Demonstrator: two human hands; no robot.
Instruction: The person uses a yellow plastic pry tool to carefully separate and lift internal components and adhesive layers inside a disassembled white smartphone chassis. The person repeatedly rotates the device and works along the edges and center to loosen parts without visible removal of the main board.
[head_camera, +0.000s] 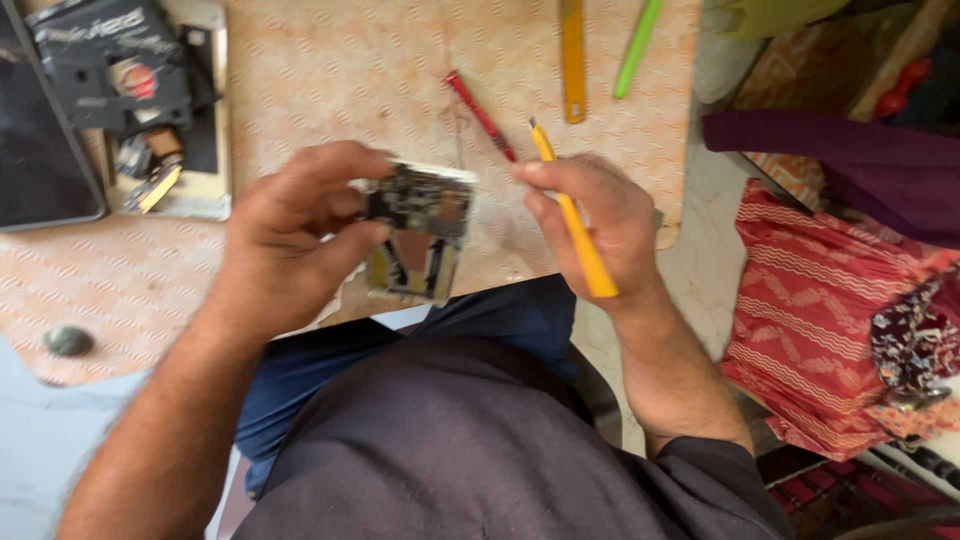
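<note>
My left hand (290, 235) grips a small dark rectangular part (418, 232) that looks like a circuit board, held up above the patterned orange mat (330, 70). The part is blurred, so its details are unclear. My right hand (600, 220) holds a yellow pencil-like tool (575, 220), its tip pointing up and away, just right of the part. The two hands are close together, above my lap.
A red pen (480, 115), a yellow ruler (572, 60) and a green stick (637, 48) lie on the mat beyond my hands. A dark tablet-like slab (35, 130) and a tray of small parts (165, 120) sit at the far left. Red patterned cloth (820, 310) lies at the right.
</note>
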